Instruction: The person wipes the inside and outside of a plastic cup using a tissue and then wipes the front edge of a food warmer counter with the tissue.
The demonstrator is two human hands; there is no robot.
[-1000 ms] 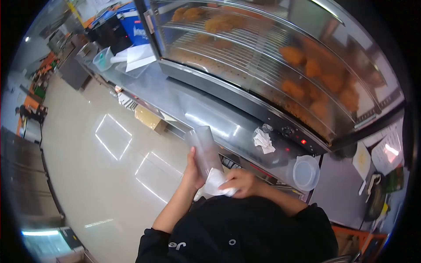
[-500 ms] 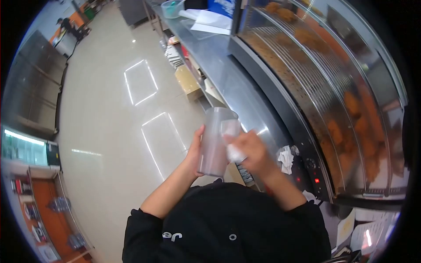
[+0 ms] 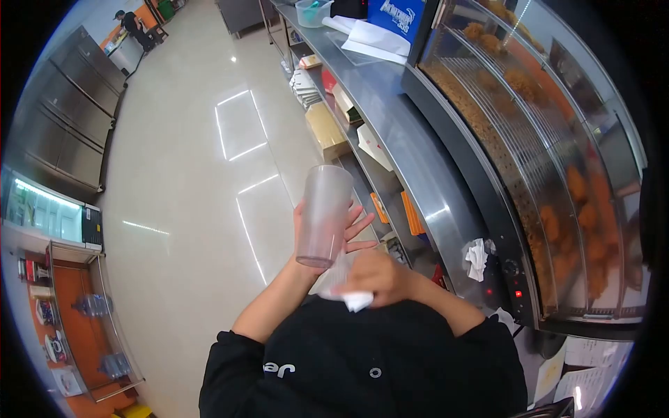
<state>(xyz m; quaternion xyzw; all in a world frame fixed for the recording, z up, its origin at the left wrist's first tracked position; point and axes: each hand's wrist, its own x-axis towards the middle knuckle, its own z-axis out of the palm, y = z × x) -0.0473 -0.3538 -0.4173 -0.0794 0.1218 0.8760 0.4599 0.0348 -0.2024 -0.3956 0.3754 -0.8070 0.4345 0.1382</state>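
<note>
A tall translucent plastic cup (image 3: pixel 325 209) leans against the palm of my left hand (image 3: pixel 301 240), its thumb side at the cup's left and its other fingers spread out behind and to the right. Below and to the right, near my chest, my right hand (image 3: pixel 382 277) is closed on a crumpled white paper napkin (image 3: pixel 358 301). Some of the napkin is blurred by motion, and the fingertips of that hand are partly hidden. I cannot make out a gap between the napkin's upper part and the cup's lower end.
A steel counter (image 3: pixel 390 118) runs along my right, with shelves of boxes beneath. On it stands a heated display case (image 3: pixel 519 188) with fried food. Another crumpled tissue (image 3: pixel 477 259) lies by its controls. A person (image 3: pixel 132 31) is far off at upper left, beyond steel refrigerators (image 3: pixel 66 115).
My right hand has moved from the cup's right side down toward my chest with the napkin. The cup has shifted slightly left, and the fingers of my left hand now show behind it.
</note>
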